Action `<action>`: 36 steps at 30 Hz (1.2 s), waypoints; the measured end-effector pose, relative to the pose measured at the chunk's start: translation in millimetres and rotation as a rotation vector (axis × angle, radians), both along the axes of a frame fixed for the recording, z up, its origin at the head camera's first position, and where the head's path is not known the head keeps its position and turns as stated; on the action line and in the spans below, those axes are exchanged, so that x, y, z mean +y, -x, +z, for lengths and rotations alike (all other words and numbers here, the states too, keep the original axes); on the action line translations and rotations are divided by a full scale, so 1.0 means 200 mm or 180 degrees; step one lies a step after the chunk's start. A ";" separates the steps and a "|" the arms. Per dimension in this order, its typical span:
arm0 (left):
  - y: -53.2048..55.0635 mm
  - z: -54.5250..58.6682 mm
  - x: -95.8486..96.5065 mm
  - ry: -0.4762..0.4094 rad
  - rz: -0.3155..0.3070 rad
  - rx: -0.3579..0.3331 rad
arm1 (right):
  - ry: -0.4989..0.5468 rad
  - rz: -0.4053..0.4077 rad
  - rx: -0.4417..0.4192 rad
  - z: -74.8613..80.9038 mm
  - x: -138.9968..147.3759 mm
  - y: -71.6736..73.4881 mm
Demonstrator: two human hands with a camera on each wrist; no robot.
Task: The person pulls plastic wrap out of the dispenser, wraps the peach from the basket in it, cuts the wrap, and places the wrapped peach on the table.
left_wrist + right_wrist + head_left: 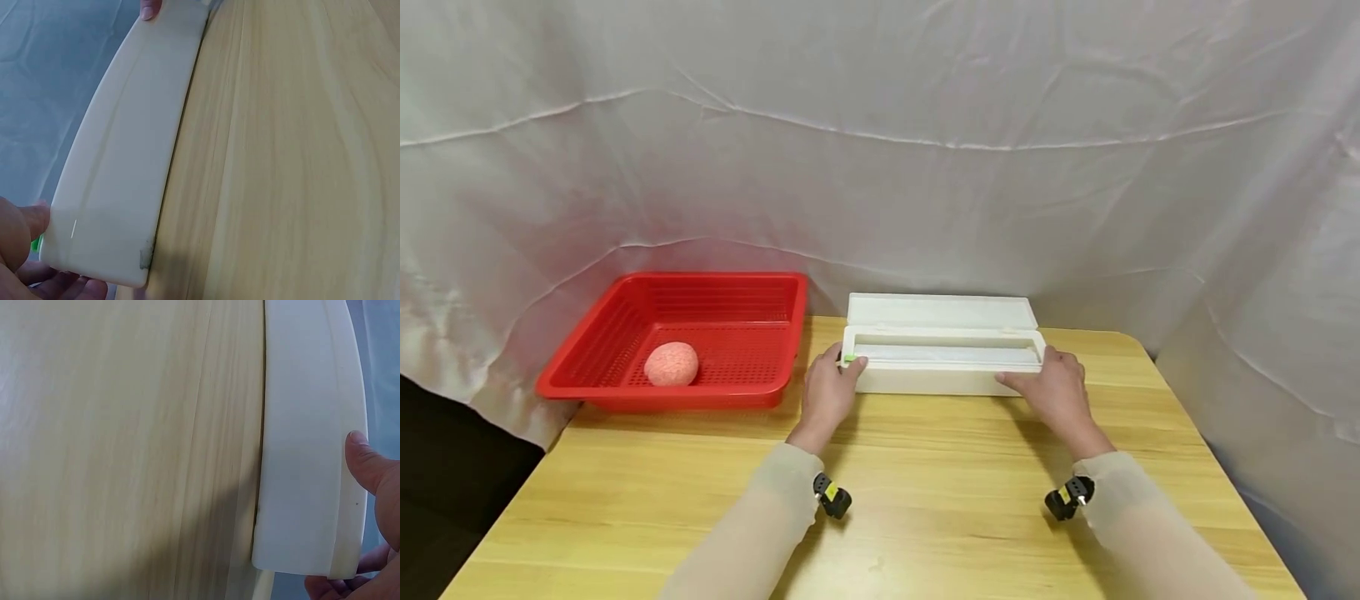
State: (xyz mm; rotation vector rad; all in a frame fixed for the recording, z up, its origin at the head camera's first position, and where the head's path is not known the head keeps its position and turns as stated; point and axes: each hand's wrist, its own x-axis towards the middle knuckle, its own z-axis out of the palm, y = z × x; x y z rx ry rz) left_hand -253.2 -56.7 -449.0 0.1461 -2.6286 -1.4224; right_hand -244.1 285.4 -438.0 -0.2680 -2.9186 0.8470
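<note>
A: Where do we locate the white box (936, 382)?

B: We locate it right of centre in the head view, near the far edge of the worktop (940, 500). Its lid (942, 312) stands raised at the back, and we see a white insert (947, 354) lying lengthwise inside.

A: What finger state do we record?

B: We record both sides as gripping the box. The left hand (829, 390) is at its left end; at lower left of the left wrist view, we see the fingers (94, 289) curled round that end. The right hand (1060, 387) is at the opposite end, its thumb (369, 462) against the front face at the right of the right wrist view.

A: Which details do we note?

B: We note a green piece (849, 358) beside the left thumb, and a grey patch (145, 255) on the box's lower corner.

A: What else do we list?

B: At left of the head view, we list a red basket (662, 393) containing a pink ball (672, 364). A pale curtain (880, 192) fills the upper frame.
</note>
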 end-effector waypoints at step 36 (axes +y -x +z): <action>0.09 -0.09 -0.11 -0.0339 -0.0042 0.0053 | 0.0160 -0.0194 0.0206 -0.04 -0.25 0.10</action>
